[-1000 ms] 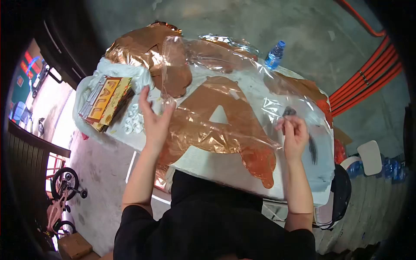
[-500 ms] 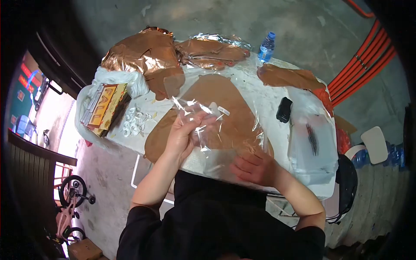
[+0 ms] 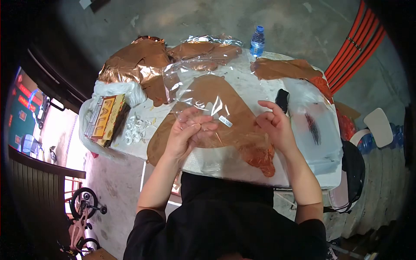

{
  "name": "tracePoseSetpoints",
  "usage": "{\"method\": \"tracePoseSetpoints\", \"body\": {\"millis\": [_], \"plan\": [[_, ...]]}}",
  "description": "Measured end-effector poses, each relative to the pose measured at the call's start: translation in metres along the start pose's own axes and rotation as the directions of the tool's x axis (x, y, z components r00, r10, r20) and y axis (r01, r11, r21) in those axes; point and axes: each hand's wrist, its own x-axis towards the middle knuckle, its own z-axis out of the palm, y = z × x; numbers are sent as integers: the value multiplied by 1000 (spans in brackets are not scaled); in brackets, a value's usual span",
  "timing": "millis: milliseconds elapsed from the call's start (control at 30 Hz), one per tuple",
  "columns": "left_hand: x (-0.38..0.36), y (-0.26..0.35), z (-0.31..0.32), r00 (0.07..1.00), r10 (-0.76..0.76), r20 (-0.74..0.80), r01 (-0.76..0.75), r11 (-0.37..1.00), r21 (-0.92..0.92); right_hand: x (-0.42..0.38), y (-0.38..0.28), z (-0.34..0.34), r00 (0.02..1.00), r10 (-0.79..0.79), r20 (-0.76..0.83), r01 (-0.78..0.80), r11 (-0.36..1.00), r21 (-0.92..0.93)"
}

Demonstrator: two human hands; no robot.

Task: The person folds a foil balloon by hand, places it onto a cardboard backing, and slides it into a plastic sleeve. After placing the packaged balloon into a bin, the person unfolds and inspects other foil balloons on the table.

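Note:
My left hand [image 3: 190,134] pinches a clear plastic bag [image 3: 186,97] above the table's front half. A small white label [image 3: 225,121] shows near its fingertips. My right hand [image 3: 276,125] is raised at the bag's right side, its fingers curved and apart, with nothing visible in them. Under both lies a large flat brown foil piece [image 3: 216,93]. An orange-red translucent bundle [image 3: 260,158] rests at the front, below my right hand.
Copper foil pieces [image 3: 138,58] lie at the back left. A blue-capped bottle [image 3: 257,42] stands at the back edge. A black object [image 3: 282,100] and stacked clear bags [image 3: 318,134] are at right; a patterned box [image 3: 108,117] and white ribbon rolls [image 3: 135,130] at left.
My right hand has moved up and right, away from the front of the clear bag, and its fingers have opened. The orange-red bundle now shows. My left hand still pinches the bag.

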Motion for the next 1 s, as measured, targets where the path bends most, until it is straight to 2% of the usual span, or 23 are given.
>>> {"method": "tracePoseSetpoints", "body": {"millis": [33,100,133,200,267,300,333,367,433,467,500,567,633,700,733,767,800,833,867,900,967,1000], "plan": [[1,1,1,1000,-8,6,8,1000,1,-1,-7,1,998,26,49,-25,999,-22],[3,4,4,999,-25,-41,31,990,134,-2,-8,0,994,53,97,-48,998,-52],[6,7,8,999,-23,-39,28,991,131,-1,-1,-1,996,10,94,-9,1000,-11],[14,13,17,981,-10,-194,20,999,49,-1,7,0,995,-34,92,32,999,26],[15,13,3,984,-52,-170,63,996,61,-4,11,4,989,-76,-126,94,984,152],[18,13,-3,984,-96,-149,109,991,76,-5,15,5,988,-81,-134,101,985,144],[15,11,-3,978,-123,-167,163,953,256,-6,20,6,974,-128,-186,165,965,204],[15,10,-6,979,-127,-157,164,954,250,-8,24,8,956,-168,-240,230,938,259],[12,5,-14,976,-160,-148,212,861,463,-18,26,10,957,-130,-260,194,951,239],[14,19,6,958,-185,-218,271,832,485,-23,26,11,973,-90,-213,139,964,227],[20,27,5,958,-181,-223,270,835,480,-28,28,13,985,-51,-165,86,973,215],[37,55,-10,938,-323,-126,271,456,848,-41,16,9,986,-12,-167,55,966,252],[54,73,-28,935,-348,-69,231,448,864,-52,16,-25,983,137,119,-146,986,73],[73,89,-48,821,-569,-35,260,318,912,-58,-10,-22,955,288,-74,-289,957,-2],[84,94,-67,775,-632,17,198,267,943,-55,-14,-27,958,280,-62,-281,960,-5],[91,95,-71,783,-622,11,197,265,944,-51,-17,-34,977,169,-131,-192,963,-189],[98,94,-71,756,-653,-49,194,151,969,-47,-20,-37,983,43,-179,-108,923,-370],[105,93,-76,726,-678,-113,186,35,982,-39,-28,-30,984,38,-171,-100,923,-371],[117,88,-86,733,-670,-115,25,-143,989,-27,-38,-20,993,-65,-96,6,854,-521],[123,86,-98,737,-666,-116,24,-146,989,-11,-45,-10,987,-158,-7,115,752,-649],[129,83,-101,847,-529,-45,-155,-329,932,30,-44,4,971,-110,214,235,624,-746],[126,88,-74,878,-435,-199,19,-384,923,55,-37,8,954,-101,283,293,514,-806]]}}
